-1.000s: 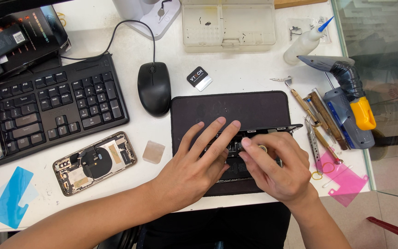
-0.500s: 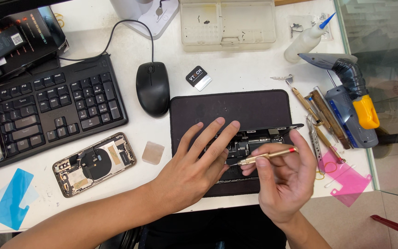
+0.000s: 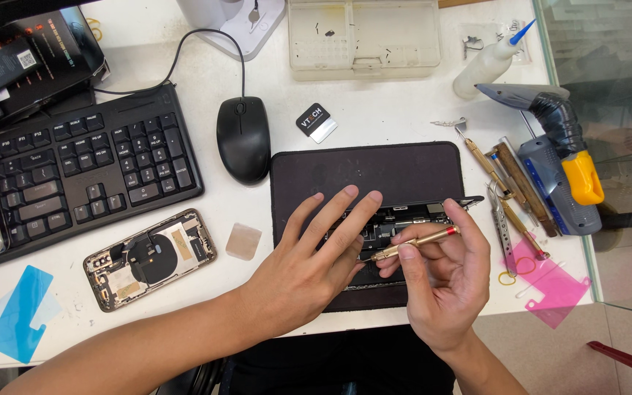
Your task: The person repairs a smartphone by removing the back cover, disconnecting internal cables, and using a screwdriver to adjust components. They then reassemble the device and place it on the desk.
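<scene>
Head view, looking down on a white desk [image 3: 389, 117]. An opened phone [image 3: 404, 223] lies on a dark work mat [image 3: 367, 168], its internal boards exposed; the left hand [image 3: 309, 271] rests flat upon it with fingers spread, pressing it down and grasping nothing. The right hand [image 3: 444, 281] pinches a slim brass-coloured screwdriver [image 3: 412, 243] with a red end, its tip directed at the phone's interior just beside the left fingertips. A second opened phone [image 3: 151, 257] lies well apart to the left, near a black keyboard [image 3: 74, 183] and a mouse [image 3: 243, 139]. To the right lie several hand tools [image 3: 510, 186] and a blue-and-yellow hot-air tool [image 3: 561, 168]; a clear parts box [image 3: 363, 36] stands at the far edge. Judged from the bare interior, the phone is already open and work inside is under way (how many screws remain cannot be told). The left hand covers much of the phone, the screwdriver's tip is too small to resolve, and the mat's near edge is hidden by both hands.
</scene>
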Demonstrator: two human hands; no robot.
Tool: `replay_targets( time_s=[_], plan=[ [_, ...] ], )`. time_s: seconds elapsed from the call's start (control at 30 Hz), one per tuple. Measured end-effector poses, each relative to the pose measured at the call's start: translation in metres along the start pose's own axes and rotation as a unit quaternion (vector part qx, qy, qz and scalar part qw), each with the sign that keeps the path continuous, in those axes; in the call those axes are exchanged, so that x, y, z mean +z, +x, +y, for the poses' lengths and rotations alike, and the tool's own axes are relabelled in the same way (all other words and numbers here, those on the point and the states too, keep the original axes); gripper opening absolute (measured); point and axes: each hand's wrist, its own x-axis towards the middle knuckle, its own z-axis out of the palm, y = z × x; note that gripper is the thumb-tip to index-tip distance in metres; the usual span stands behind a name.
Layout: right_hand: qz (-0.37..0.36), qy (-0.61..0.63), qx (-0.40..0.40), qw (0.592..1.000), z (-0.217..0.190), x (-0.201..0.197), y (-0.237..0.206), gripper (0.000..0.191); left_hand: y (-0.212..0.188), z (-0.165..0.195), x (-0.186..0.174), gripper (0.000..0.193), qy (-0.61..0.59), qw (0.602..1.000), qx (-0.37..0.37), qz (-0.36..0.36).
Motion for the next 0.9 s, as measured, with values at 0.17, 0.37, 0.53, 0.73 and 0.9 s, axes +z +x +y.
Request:
replay_targets(
  time_s=[0.17,0.37,0.53,0.73,0.9],
  plan=[
    [-0.004,0.004,-0.002,1.000,-0.0003,0.0006,0.0010,0.057,0.0008,-0.0002,0.0003,0.038,-0.001,1.000,0.001,0.001],
    [-0.004,0.004,0.006,1.000,-0.0008,0.0006,0.0003,0.056,-0.0008,0.0001,0.0001,0.039,-0.003,1.000,0.001,0.001],
    [-0.008,-0.001,0.004,1.000,0.0000,0.0007,0.0010,0.056,-0.0011,0.0002,0.0007,0.039,-0.005,1.000,0.001,0.003],
    [-0.008,0.006,0.007,1.000,-0.0003,0.0002,0.0020,0.056,-0.0005,0.0001,0.0014,0.039,-0.005,1.000,-0.001,0.004],
    [-0.003,0.008,0.008,1.000,0.0005,-0.0001,0.0012,0.056,0.0004,-0.0006,0.0006,0.038,-0.001,1.000,0.001,0.001]
  ],
)
